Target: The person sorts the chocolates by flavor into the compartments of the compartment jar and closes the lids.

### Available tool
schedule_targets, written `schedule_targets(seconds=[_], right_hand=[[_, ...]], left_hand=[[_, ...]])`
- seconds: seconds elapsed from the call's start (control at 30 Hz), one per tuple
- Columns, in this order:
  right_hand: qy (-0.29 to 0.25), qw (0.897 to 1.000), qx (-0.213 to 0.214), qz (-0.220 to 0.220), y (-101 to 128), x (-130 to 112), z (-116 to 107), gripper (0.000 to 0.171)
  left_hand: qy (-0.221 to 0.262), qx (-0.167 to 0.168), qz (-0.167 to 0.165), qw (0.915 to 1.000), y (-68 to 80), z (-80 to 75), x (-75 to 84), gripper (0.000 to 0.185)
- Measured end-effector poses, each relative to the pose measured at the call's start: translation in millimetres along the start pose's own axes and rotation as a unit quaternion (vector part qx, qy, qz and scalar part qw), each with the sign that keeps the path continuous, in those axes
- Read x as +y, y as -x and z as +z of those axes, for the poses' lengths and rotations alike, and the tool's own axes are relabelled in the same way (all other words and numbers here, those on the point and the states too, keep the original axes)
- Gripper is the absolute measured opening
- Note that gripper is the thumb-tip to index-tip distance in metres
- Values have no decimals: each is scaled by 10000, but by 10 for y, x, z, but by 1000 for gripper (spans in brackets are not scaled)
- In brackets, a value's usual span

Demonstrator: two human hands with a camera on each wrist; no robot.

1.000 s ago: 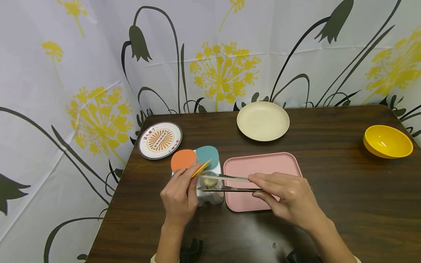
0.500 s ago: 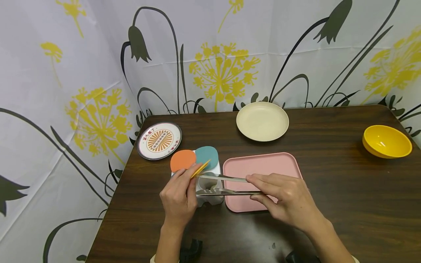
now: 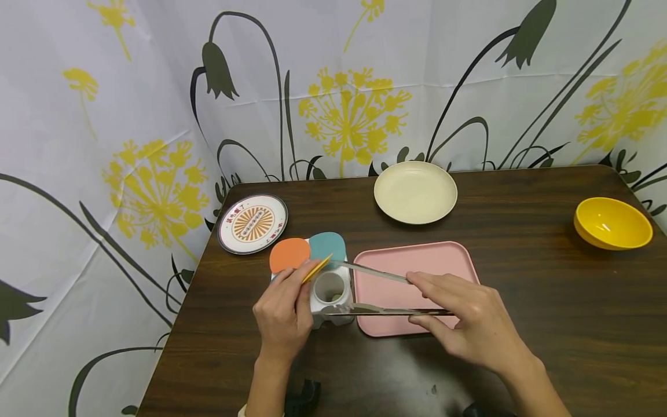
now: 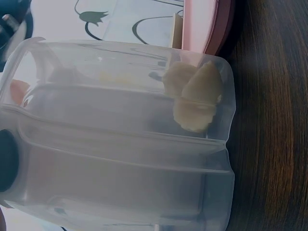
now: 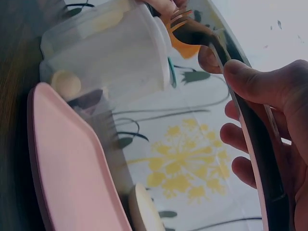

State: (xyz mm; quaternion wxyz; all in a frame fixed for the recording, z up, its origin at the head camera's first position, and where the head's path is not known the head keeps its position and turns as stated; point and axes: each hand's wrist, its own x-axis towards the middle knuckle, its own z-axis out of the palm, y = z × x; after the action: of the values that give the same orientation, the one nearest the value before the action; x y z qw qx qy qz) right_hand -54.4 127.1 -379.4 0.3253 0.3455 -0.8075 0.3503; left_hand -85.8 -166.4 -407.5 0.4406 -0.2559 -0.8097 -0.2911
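Note:
My left hand (image 3: 283, 307) pinches the raised yellow lid (image 3: 319, 268) of a storage box (image 4: 110, 178) with several compartments. The box has orange and teal lids, and the round opening under the yellow lid is uncovered. In the left wrist view, several pale, rounded slices (image 4: 195, 115) lie at the bottom of one compartment, seen through its cloudy wall. My right hand (image 3: 471, 324) holds metal tongs (image 3: 385, 311) between thumb and fingers. Their arms are spread wide, tips on either side of the opening in the head view, with nothing between them. A forked tip (image 5: 185, 24) shows in the right wrist view.
A pink tray (image 3: 375, 260) lies right of the box, partly beneath the tongs. Behind it is a cream plate (image 3: 416, 191). A patterned plate (image 3: 253, 223) stands at back left, and a yellow bowl (image 3: 613, 223) at far right. A flowered curtain (image 3: 354, 35) hangs behind the table.
A pale slice held between the tong tips over the opening has dropped from them. The tongs have spread apart, and my right hand has shifted slightly right. My left hand keeps its place.

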Motion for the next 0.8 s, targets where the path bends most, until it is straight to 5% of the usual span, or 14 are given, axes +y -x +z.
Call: schedule_targets(seconds=[0.23,0.4,0.63,0.8], right_hand=[[462,9967,273,602,235,157,-151,54],[938,9840,267,1490,447,293,-277,56],[1511,9475,444,2782,662,423,-394,68],[1771,9008,281,3955,791,482,-475,67]], left_hand=[[52,-93,-98,9999,12,-6,1,27],[51,-87,-93,9999,6,-11,1,27],[33,-127,-123,9998,11,-15,0,27],[35,-174,-137,9997,12,-15,-3,28]])
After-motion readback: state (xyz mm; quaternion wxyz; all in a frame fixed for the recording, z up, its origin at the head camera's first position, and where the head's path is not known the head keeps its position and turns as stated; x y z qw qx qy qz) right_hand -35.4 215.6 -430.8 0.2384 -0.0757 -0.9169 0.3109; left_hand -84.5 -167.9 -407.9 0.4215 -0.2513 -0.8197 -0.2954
